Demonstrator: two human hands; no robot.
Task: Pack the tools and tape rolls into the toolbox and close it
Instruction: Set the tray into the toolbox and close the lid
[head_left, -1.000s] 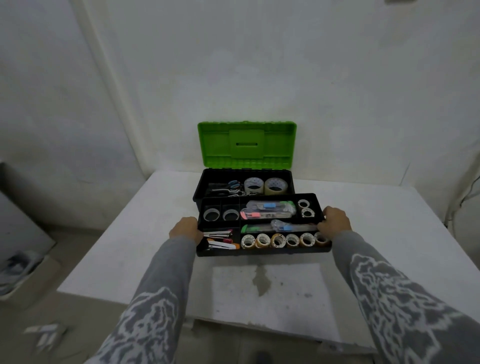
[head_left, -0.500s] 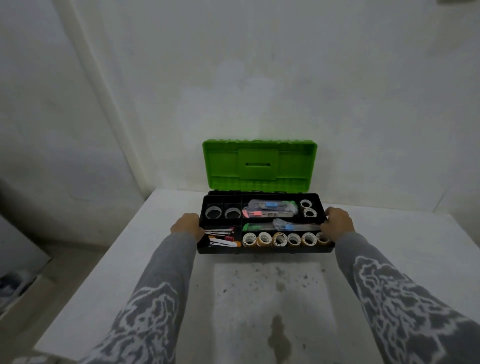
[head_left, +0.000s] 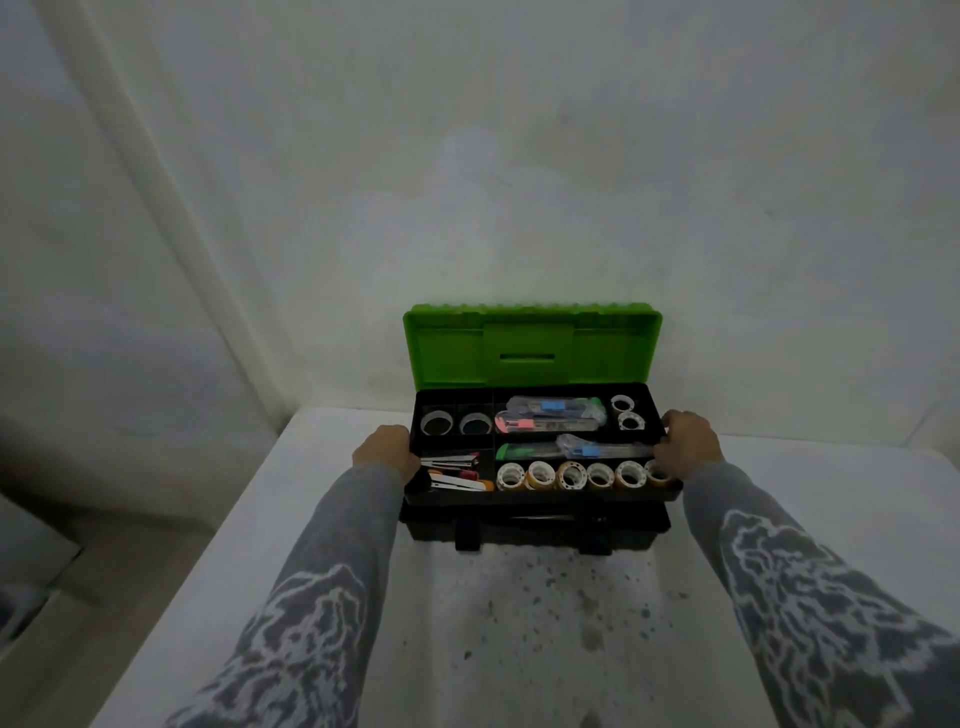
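Head view: left hand (head_left: 387, 449) and right hand (head_left: 688, 444) clamp the tray (head_left: 543, 498) between them; I'd hold it level, seating it squarely into the toolbox (head_left: 535, 529) below.

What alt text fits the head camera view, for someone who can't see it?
A left hand and a right hand hold a black tray by its ends over an open black toolbox whose green lid stands upright. The tray carries a front row of tape rolls; the toolbox sits on a white table.
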